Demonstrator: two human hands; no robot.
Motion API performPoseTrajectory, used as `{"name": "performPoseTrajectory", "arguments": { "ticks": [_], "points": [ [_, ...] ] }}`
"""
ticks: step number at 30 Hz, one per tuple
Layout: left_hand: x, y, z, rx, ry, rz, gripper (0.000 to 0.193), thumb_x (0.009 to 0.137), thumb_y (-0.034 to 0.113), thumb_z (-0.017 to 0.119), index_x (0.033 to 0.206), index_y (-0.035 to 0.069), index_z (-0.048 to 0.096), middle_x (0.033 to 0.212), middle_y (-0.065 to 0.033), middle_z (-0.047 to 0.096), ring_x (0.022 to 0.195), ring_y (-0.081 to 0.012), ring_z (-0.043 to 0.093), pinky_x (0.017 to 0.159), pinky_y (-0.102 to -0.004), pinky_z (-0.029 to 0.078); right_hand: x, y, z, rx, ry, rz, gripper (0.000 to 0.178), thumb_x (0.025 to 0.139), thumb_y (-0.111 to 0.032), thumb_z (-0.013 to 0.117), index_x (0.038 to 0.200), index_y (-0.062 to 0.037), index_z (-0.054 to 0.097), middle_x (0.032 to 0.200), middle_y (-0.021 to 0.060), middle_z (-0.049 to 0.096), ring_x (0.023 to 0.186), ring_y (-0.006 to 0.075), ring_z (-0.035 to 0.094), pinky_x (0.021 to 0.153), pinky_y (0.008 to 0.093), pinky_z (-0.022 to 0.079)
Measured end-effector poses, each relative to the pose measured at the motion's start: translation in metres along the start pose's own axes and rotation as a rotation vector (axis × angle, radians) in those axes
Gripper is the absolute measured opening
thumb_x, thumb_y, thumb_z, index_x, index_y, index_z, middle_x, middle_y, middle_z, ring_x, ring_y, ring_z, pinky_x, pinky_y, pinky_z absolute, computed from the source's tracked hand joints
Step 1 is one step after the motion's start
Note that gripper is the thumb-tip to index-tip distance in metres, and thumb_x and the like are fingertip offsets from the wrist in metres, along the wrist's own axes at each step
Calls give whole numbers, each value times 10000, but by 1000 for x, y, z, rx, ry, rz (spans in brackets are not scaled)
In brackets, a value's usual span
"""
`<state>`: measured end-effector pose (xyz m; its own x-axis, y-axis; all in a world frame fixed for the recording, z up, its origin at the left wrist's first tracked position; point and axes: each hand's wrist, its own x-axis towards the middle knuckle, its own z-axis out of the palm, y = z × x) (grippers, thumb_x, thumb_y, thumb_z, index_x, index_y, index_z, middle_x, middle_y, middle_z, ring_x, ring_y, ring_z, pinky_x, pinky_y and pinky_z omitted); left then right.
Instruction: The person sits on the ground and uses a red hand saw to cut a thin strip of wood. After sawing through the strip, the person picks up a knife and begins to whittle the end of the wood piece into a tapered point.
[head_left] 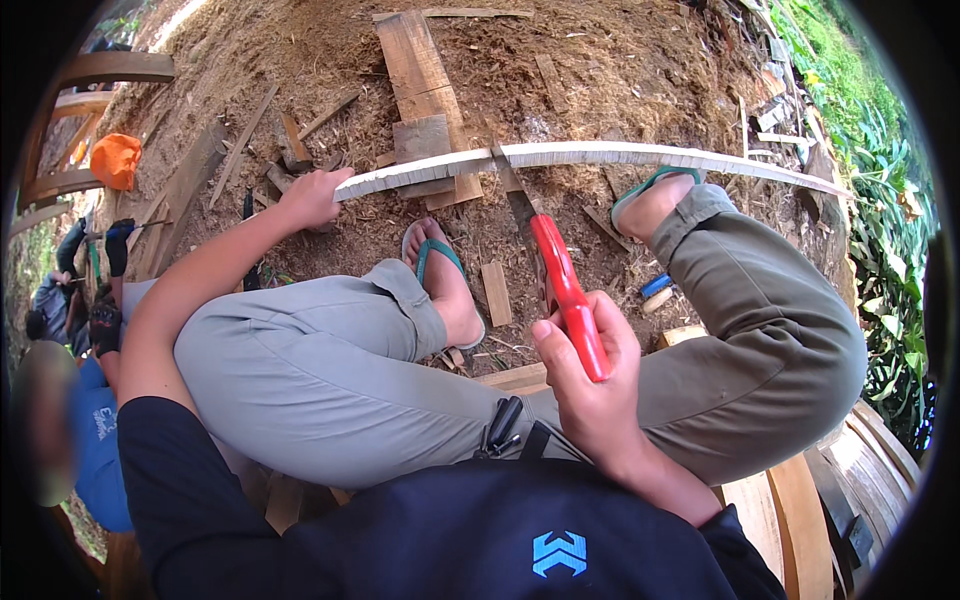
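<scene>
A long, pale strip of wood (620, 153) lies crosswise ahead of me, its edge rough. My left hand (314, 198) is closed round its left end. My right hand (607, 395) grips the red handle of a handsaw (566, 280). The saw's blade runs away from me and crosses the strip near its middle; whether it has cut into the wood cannot be made out. Beneath the strip, left of the blade, a short wooden block (421, 139) lies on a brown plank (418, 70). The strip's right part passes over my right foot.
Sawdust and wood offcuts (496, 294) cover the ground. A blue-handled tool (656, 286) lies by my right foot. Boards (800, 520) are stacked at lower right, beside green plants (885, 240). At left are an orange object (116, 160), wooden frames (115, 68) and a person in blue (102, 450).
</scene>
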<state>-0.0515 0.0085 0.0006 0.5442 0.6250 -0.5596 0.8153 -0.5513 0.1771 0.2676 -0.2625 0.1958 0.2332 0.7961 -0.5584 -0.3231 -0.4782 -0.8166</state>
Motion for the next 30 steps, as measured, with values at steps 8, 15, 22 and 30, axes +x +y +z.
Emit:
{"name": "performPoseTrajectory", "arguments": {
  "ticks": [8,15,22,30],
  "points": [
    [3,1,-5,73,89,-8,357,758,39,603,1107,111,583,871,-234,681,864,-451,666,759,-566,525,3,22,0,-476,101,-380,177,921,-110,694,903,-16,545,594,54,507,492,94,492,467,309,398],
    [12,0,-8,91,51,-43,322,789,136,651,1109,132,608,935,-183,700,906,-395,685,777,-512,549,13,17,-1,-371,95,-267,210,942,-129,673,857,-18,517,588,42,479,529,81,452,478,301,357],
    [17,17,-19,-22,222,225,316,783,233,683,1042,68,608,943,-177,681,921,-404,659,787,-495,531,10,24,3,-385,80,-270,215,946,-134,666,856,-17,510,610,63,494,528,104,462,490,324,371],
    [26,25,-7,20,57,39,330,790,91,626,1120,98,629,918,-210,697,920,-406,680,789,-515,536,8,15,3,-502,47,-286,229,952,-143,651,853,-12,492,628,120,489,513,190,494,504,366,391]
  ]
}}
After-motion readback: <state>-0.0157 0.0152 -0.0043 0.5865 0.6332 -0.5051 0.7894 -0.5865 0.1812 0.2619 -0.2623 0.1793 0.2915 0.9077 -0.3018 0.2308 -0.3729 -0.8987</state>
